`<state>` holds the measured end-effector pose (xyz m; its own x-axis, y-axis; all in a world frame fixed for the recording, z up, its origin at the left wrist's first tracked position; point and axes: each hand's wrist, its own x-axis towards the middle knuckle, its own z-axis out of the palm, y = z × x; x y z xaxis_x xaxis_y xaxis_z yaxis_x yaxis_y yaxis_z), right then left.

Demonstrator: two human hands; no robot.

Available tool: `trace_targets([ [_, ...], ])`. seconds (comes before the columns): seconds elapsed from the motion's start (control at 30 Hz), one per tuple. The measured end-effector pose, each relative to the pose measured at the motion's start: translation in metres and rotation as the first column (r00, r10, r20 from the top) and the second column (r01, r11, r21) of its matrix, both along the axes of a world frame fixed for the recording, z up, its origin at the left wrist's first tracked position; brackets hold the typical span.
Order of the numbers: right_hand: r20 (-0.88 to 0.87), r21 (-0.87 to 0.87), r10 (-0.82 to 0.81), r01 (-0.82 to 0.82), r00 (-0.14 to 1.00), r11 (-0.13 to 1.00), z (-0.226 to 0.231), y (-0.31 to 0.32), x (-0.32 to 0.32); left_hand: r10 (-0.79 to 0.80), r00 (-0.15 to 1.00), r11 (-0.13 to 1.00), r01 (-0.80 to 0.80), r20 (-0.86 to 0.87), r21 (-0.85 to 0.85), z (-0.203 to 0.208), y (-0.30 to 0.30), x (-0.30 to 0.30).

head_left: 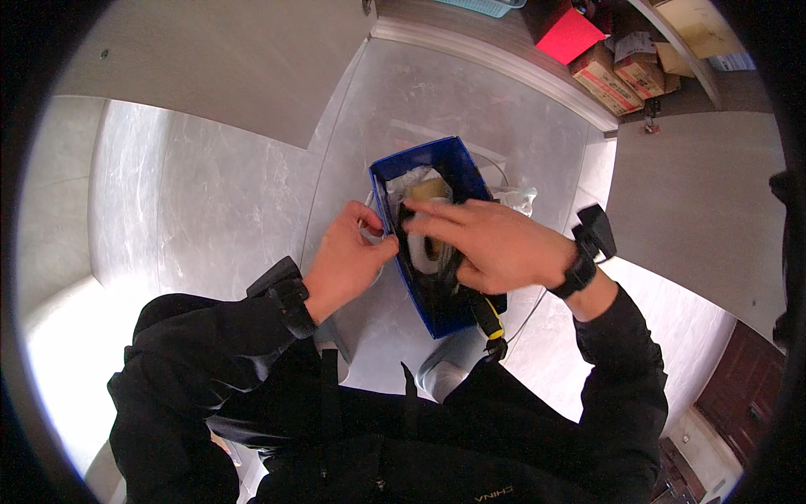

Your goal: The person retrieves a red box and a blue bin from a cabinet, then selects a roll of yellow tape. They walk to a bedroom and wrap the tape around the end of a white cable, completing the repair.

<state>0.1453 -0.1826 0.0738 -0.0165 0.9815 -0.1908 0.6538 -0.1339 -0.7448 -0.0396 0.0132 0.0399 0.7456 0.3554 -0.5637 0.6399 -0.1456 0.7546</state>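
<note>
A blue open-topped box (442, 326) stands on the floor in front of my feet. My left hand (346, 265) pinches its left rim between thumb and fingers. Over the box reaches my right hand (508, 244), fingers stretched out and a little blurred, with nothing visibly gripped. Beneath those fingers lies a whitish ring-shaped roll (426, 256), partly covered. A yellowish piece (430, 188) and crumpled clear plastic (406, 181) sit toward the far end. A black and yellow tool handle (489, 319) sticks out over the near right edge. Deeper contents are dark and hidden.
Cabinet doors hang open at the left (218, 59) and right (688, 218). The cabinet shelf at the far right holds a red container (571, 36) and cardboard boxes (606, 80). Clear plastic wrapping (519, 199) and a thin cable (527, 323) lie beside the blue box.
</note>
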Motion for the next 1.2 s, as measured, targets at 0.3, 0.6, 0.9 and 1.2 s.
trace_targets([
  [0.3,0.331,-0.080,0.232,-0.217,0.915,0.973,0.010,-0.008,-0.019,-0.035,0.999,0.999,0.035,-0.008,-0.005,-0.001,0.010,-0.003],
  [0.6,0.354,-0.128,0.166,-0.128,0.920,0.983,0.025,-0.024,-0.027,-0.043,0.997,0.997,0.039,-0.061,-0.065,0.000,0.010,0.002],
  [0.9,0.435,-0.115,0.213,-0.181,0.875,0.977,0.001,0.013,-0.034,-0.051,0.998,0.998,0.050,-0.046,-0.021,-0.001,0.008,0.004],
  [1.2,0.338,-0.050,0.241,-0.238,0.910,0.970,0.012,-0.012,-0.003,-0.098,0.995,0.995,0.098,-0.012,0.009,-0.001,0.015,0.000],
])
